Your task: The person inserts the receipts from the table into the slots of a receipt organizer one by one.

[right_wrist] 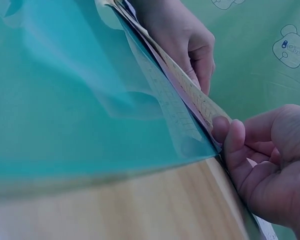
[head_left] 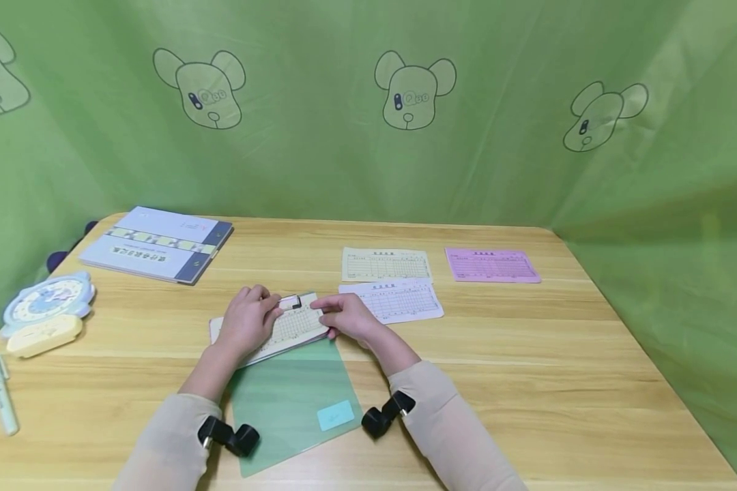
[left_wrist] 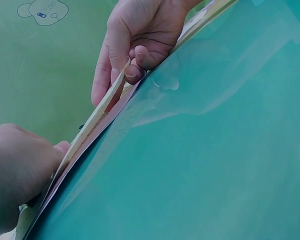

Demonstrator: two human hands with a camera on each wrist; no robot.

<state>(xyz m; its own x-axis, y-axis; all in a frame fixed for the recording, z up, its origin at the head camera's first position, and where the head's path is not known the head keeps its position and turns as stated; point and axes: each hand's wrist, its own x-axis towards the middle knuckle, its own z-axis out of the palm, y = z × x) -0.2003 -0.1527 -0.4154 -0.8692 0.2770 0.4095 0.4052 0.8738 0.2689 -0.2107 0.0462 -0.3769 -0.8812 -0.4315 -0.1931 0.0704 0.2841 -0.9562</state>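
A pad of printed forms lies slanted across the far end of a translucent green folder. My left hand is over the forms' far edge, its thumb and fingers pinching a small black-and-white clip. At the right end of the forms, my right hand pinches a corner of the sheets. In the right wrist view, the right thumb and forefinger hold the cream sheets, with a pink layer beneath. The left wrist view shows the sheets' edge slightly lifted from the folder.
Cream, white and pink form slips lie beyond my right hand. A blue notebook is at the back left. A round blue clock-like item, a cream case and a marker line the left edge.
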